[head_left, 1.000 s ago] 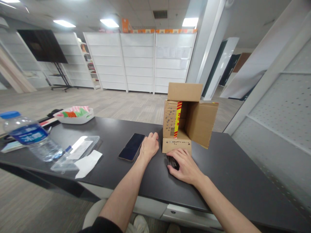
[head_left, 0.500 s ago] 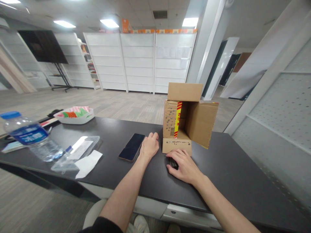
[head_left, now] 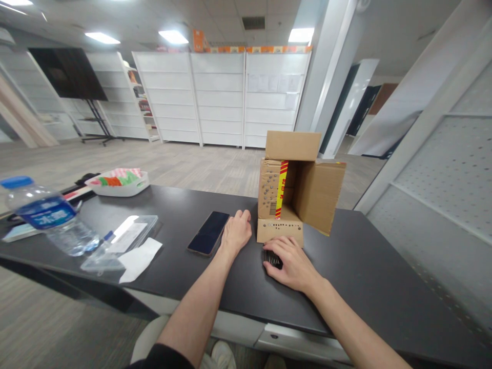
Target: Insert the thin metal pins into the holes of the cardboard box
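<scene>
On the dark tabletop, my right hand (head_left: 289,262) curls its fingers and thumb around a small black object with thin pale stripes (head_left: 272,259). Most of that object is hidden under the palm. Just behind it stands an open cardboard box (head_left: 269,192), its opening facing me and its flaps spread. My left hand (head_left: 237,230) rests on the table, fingers curled in, between the box and a dark phone (head_left: 208,233). Nothing shows in its fingers; their undersides are hidden. The phone lies flat close to the left wrist.
Farther left are a clear plastic case (head_left: 134,233), a white paper piece (head_left: 141,260) and a water bottle (head_left: 52,218) with a blue cap. Behind them sits a white basket (head_left: 123,190) with colourful contents. A perforated panel (head_left: 449,169) borders the right side.
</scene>
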### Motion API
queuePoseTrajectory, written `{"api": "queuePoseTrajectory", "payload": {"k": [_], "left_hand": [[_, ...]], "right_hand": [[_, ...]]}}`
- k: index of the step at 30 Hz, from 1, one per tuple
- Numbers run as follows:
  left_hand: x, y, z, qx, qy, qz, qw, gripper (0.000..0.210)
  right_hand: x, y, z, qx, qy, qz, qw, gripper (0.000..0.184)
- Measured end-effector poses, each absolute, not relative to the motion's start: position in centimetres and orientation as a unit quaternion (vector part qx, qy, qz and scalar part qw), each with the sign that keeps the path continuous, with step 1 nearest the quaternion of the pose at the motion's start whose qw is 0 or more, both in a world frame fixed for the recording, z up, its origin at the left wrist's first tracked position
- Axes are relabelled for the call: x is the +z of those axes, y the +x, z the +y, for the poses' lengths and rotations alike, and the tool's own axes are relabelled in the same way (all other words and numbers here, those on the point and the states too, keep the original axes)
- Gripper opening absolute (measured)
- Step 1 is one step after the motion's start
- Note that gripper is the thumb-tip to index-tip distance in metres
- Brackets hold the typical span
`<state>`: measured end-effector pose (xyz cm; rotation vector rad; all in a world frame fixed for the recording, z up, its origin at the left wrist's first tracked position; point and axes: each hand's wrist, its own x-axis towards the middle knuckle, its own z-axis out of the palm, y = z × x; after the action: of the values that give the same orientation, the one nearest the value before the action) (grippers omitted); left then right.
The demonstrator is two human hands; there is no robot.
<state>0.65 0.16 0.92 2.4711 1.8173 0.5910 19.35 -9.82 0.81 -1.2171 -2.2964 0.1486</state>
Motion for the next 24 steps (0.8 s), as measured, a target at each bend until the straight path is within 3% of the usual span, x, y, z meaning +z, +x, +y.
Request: {"api": "queuePoseTrajectory", "payload": {"k": [24], "left_hand": [[1.04,0.73,0.04,0.190,0.788,0.585,0.016,0.020]], "right_hand": [[0.49,19.09,-9.49,-0.007,-0.428,-0.863,0.268,0.014]]}}
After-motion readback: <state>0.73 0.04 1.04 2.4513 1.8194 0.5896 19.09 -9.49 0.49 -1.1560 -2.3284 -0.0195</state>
